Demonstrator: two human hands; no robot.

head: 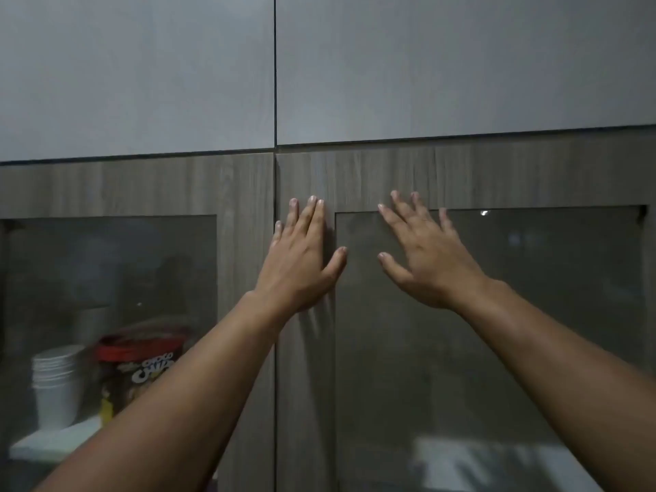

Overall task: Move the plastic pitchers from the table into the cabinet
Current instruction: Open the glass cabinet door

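Both arms reach up from the bottom corners of the frame toward the cabinet [309, 179], which fills the whole view. Its two lower doors are shut, dark wood grain with tinted glass panes, their long sides running straight up and down, and they meet at a thin vertical seam just left of centre. Above them sit two plain pale grey panels split by the same seam. The left hand [301, 261] lies flat on the wooden frame of the right-hand door, just right of the seam, fingers together and pointing up, thumb spread out to the edge of the glass; it holds nothing. The right hand [426, 257] is at centre frame over the upper left corner of that door's glass pane [532, 314], fingers fanned apart and slanting up to the left, palm toward the glass, also empty; whether it actually touches the glass I cannot tell. No pitcher shows anywhere in view, and the glass on the right is too dark and reflective to make out what stands behind it. Behind the left door's glass, in the lower left of the frame, a stack of white cups [56, 385] stands on a pale shelf [46, 443], and just beside it a red-lidded tub [138, 371] whose label reads "CHOCO" above larger letters I cannot read in full.
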